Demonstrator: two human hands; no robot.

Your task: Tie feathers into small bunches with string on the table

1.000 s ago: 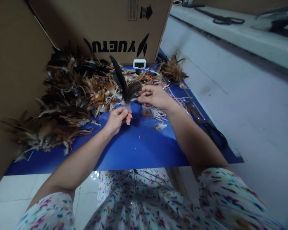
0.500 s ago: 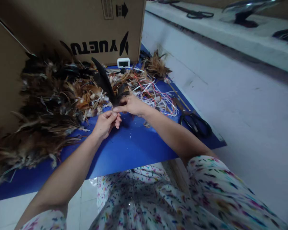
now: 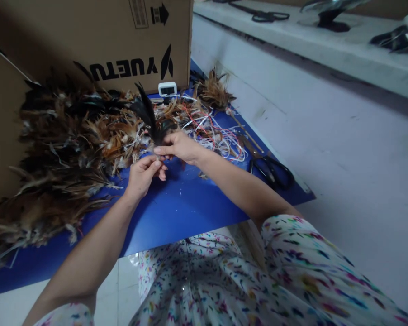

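Observation:
Several dark feathers (image 3: 149, 115) stand upright in a small bunch above the blue tabletop (image 3: 177, 208). My right hand (image 3: 178, 147) pinches the bunch low down, between thumb and fingers. Just below and to the left, my left hand (image 3: 144, 174) is closed on the pale quill ends, thumb against the forefinger. The two hands nearly touch. Behind and left of them spreads a large pile of brown and black feathers (image 3: 75, 140). The fingers partly hide the bunch's lower end.
White and red strings (image 3: 226, 140) lie tangled right of the hands. Black-handled scissors (image 3: 275, 172) rest near the right edge, beside a thin stick (image 3: 246, 131) tipped with brown feathers. A small white digital display (image 3: 167, 89) stands before the cardboard box (image 3: 122, 36). A wall ledge (image 3: 312, 40) holds tools.
The camera view has shifted slightly to the right. My right hand has closed further round the base of the feathers, and my left hand sits slightly lower on the quills.

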